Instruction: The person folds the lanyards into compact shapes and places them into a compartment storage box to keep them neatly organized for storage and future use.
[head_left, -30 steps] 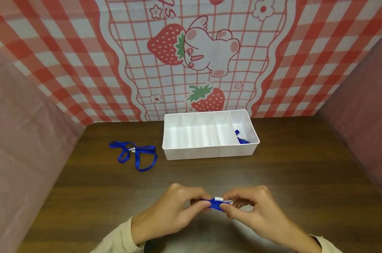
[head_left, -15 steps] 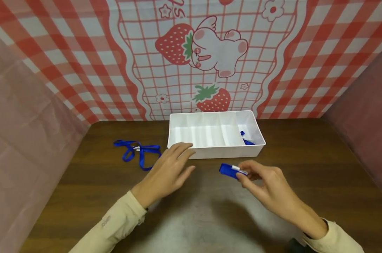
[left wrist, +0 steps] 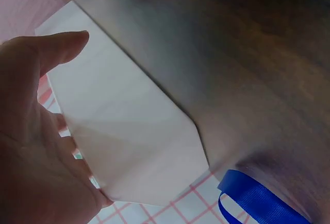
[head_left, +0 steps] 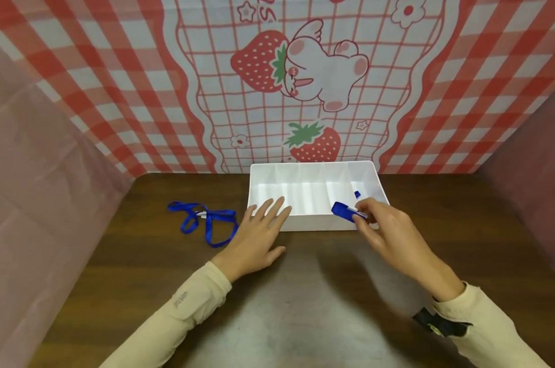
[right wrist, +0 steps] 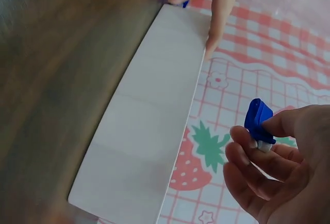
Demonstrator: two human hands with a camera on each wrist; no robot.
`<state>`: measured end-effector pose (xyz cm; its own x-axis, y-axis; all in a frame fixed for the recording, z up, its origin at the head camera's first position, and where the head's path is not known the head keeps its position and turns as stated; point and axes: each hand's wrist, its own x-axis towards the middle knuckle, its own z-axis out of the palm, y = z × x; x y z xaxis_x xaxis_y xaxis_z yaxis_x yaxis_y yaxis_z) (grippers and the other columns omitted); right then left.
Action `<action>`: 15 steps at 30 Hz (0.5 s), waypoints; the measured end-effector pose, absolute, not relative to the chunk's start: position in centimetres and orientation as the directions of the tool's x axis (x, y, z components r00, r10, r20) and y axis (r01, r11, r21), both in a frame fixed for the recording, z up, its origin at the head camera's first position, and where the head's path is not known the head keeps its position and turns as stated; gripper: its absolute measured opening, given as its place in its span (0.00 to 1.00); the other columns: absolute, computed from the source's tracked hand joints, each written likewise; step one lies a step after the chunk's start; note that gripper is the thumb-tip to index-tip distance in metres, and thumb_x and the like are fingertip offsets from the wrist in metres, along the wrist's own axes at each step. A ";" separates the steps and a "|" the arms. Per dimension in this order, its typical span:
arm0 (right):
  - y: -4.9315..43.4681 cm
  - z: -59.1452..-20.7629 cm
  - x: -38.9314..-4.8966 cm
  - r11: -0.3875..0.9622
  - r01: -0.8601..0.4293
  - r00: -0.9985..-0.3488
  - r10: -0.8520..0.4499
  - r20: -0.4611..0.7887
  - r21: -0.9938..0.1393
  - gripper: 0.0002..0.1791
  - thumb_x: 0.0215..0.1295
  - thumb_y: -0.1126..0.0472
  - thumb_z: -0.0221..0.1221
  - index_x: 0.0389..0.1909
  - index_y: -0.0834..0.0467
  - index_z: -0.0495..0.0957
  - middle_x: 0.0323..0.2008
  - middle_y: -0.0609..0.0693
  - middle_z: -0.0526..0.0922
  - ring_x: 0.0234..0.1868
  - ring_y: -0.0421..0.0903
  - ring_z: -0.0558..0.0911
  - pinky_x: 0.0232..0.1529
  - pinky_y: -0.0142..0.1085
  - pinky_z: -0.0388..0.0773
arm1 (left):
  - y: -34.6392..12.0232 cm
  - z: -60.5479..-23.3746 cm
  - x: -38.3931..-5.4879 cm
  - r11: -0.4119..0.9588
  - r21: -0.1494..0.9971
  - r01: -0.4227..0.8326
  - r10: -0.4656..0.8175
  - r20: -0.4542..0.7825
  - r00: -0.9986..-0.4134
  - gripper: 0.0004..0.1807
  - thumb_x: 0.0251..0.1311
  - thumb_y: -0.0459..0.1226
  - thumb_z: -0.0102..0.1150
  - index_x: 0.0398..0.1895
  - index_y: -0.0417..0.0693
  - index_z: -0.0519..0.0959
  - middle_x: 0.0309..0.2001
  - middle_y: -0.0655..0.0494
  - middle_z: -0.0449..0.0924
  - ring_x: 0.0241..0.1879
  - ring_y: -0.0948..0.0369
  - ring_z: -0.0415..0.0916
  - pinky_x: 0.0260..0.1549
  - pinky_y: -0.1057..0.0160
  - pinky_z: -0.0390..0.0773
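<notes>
Between thumb and fingers my right hand [head_left: 392, 232] pinches a blue lanyard [head_left: 343, 210] folded into a flat bundle, its white clip [head_left: 356, 211] showing at the near end. The bundle hovers over the front rim of a white divided box [head_left: 305, 223], toward its right side. In the right wrist view the folded end points up from the fingertips. My left hand [head_left: 254, 245] spreads its fingers over the box's front rim at the left and holds nothing. A small blue piece [head_left: 357, 194] shows in the rightmost compartment; my right hand partly hides that compartment.
A second blue lanyard [head_left: 222, 212] lies loosely looped on the wooden table [head_left: 135, 266], left of the box. Behind the box hangs a red-and-white checked cloth [head_left: 135, 76] with strawberries. Pink cloth [head_left: 38, 204] walls the left side, with similar cloth at right.
Both hands first held the folded lanyard near the table's front. The left hand let go and moved to the box's front rim, while the right hand carried the lanyard forward to the box.
</notes>
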<state>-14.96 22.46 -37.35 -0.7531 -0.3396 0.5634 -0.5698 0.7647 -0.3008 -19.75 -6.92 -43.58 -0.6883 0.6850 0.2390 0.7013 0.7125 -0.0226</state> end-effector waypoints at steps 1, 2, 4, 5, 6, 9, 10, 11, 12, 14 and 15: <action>22.4 -37.3 -15.4 0.773 -0.561 -0.758 -0.335 0.561 -0.296 0.09 0.60 0.70 0.66 0.40 0.62 0.77 0.28 0.50 0.81 0.30 0.44 0.81 0.29 0.42 0.79 | -6.9 -43.6 -19.8 0.712 -0.029 0.701 0.687 0.236 -0.688 0.51 0.59 0.55 0.67 0.78 0.47 0.52 0.78 0.45 0.47 0.75 0.47 0.49 0.68 0.40 0.56; 22.3 -37.2 -15.8 0.781 -0.553 -0.761 -0.330 0.558 -0.292 0.08 0.60 0.69 0.65 0.40 0.62 0.78 0.28 0.51 0.81 0.30 0.45 0.81 0.29 0.43 0.78 | -6.8 -43.6 -19.8 0.713 -0.034 0.701 0.688 0.231 -0.688 0.51 0.58 0.55 0.67 0.78 0.47 0.52 0.78 0.45 0.47 0.75 0.47 0.48 0.68 0.40 0.55; 21.9 -37.0 -16.6 0.793 -0.539 -0.770 -0.326 0.549 -0.284 0.07 0.62 0.68 0.64 0.39 0.61 0.79 0.28 0.51 0.80 0.30 0.46 0.78 0.29 0.42 0.73 | -6.8 -43.6 -19.8 0.715 -0.048 0.697 0.689 0.216 -0.692 0.52 0.57 0.56 0.67 0.78 0.47 0.51 0.79 0.45 0.46 0.75 0.47 0.47 0.68 0.40 0.55; 21.7 -37.0 -17.0 0.799 -0.535 -0.770 -0.327 0.548 -0.275 0.06 0.62 0.68 0.63 0.39 0.61 0.79 0.28 0.52 0.80 0.30 0.46 0.77 0.28 0.42 0.72 | -6.8 -43.6 -19.8 0.717 -0.051 0.695 0.688 0.210 -0.695 0.53 0.57 0.57 0.67 0.78 0.47 0.51 0.79 0.46 0.45 0.75 0.47 0.47 0.68 0.41 0.55; 21.5 -37.0 -17.4 0.803 -0.534 -0.768 -0.330 0.548 -0.264 0.05 0.62 0.67 0.63 0.38 0.61 0.80 0.28 0.52 0.80 0.30 0.46 0.76 0.27 0.41 0.70 | -6.7 -43.6 -19.8 0.721 -0.056 0.691 0.686 0.201 -0.699 0.53 0.56 0.57 0.67 0.79 0.48 0.51 0.79 0.46 0.45 0.76 0.47 0.47 0.69 0.41 0.54; 20.9 -37.1 -18.6 0.814 -0.534 -0.757 -0.340 0.557 -0.228 0.04 0.62 0.67 0.62 0.37 0.61 0.81 0.27 0.51 0.79 0.30 0.47 0.74 0.25 0.40 0.68 | -6.8 -43.6 -19.8 0.726 -0.062 0.685 0.682 0.190 -0.706 0.54 0.56 0.58 0.67 0.79 0.48 0.50 0.79 0.46 0.44 0.76 0.48 0.46 0.69 0.41 0.54; 20.7 -37.2 -19.0 0.817 -0.536 -0.752 -0.346 0.562 -0.214 0.03 0.62 0.67 0.62 0.36 0.61 0.81 0.26 0.51 0.79 0.29 0.47 0.73 0.25 0.40 0.68 | -6.8 -43.6 -19.8 0.727 -0.060 0.684 0.681 0.188 -0.707 0.54 0.56 0.58 0.67 0.79 0.48 0.50 0.79 0.46 0.44 0.76 0.48 0.46 0.69 0.41 0.53; 20.5 -37.3 -19.3 0.820 -0.536 -0.747 -0.350 0.565 -0.200 0.03 0.62 0.67 0.62 0.36 0.62 0.81 0.26 0.51 0.80 0.30 0.47 0.74 0.25 0.40 0.68 | -6.8 -43.6 -19.8 0.727 -0.056 0.684 0.681 0.186 -0.709 0.54 0.56 0.58 0.67 0.79 0.48 0.50 0.79 0.46 0.44 0.76 0.48 0.45 0.69 0.42 0.53; 20.4 -37.4 -19.7 0.822 -0.538 -0.742 -0.356 0.568 -0.187 0.03 0.61 0.67 0.62 0.35 0.62 0.81 0.25 0.52 0.80 0.30 0.48 0.74 0.25 0.41 0.68 | -6.8 -43.6 -19.8 0.728 -0.053 0.683 0.680 0.182 -0.710 0.55 0.56 0.58 0.66 0.79 0.48 0.50 0.79 0.46 0.43 0.76 0.48 0.45 0.70 0.42 0.52; 20.1 -37.6 -20.4 0.825 -0.542 -0.732 -0.371 0.571 -0.159 0.03 0.61 0.67 0.62 0.34 0.63 0.81 0.24 0.52 0.81 0.30 0.50 0.74 0.25 0.42 0.69 | -6.8 -43.6 -19.8 0.728 -0.048 0.683 0.680 0.178 -0.712 0.55 0.56 0.58 0.66 0.79 0.48 0.49 0.79 0.46 0.43 0.76 0.48 0.44 0.70 0.42 0.52; 20.0 -37.7 -20.8 0.826 -0.546 -0.725 -0.382 0.573 -0.139 0.03 0.61 0.67 0.61 0.33 0.64 0.81 0.24 0.53 0.81 0.30 0.51 0.75 0.26 0.43 0.69 | -6.9 -43.6 -19.8 0.729 -0.048 0.683 0.679 0.177 -0.712 0.55 0.55 0.58 0.66 0.79 0.48 0.49 0.79 0.46 0.43 0.76 0.48 0.44 0.70 0.42 0.51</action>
